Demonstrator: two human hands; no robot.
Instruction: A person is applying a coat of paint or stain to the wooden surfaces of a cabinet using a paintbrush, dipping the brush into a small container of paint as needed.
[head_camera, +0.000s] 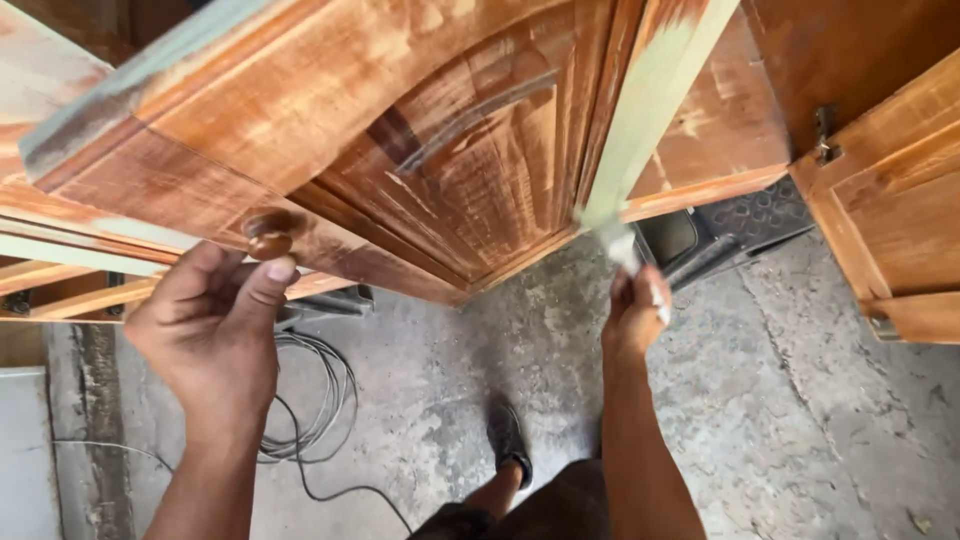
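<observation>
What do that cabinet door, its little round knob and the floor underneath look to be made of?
The cabinet door looks like solid wood: visible grain, with a reddish-brown stain rubbed patchy and a pale greenish coat on its edge. The knob, touched by the left hand, seems turned wood, darker and glossy. The floor looks like bare concrete, grey, rough and cracked.

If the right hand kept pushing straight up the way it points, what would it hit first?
Most likely the pale green painted edge of the wooden cabinet door: the right hand holds a cloth or brush whose tip already seems to touch it.
</observation>
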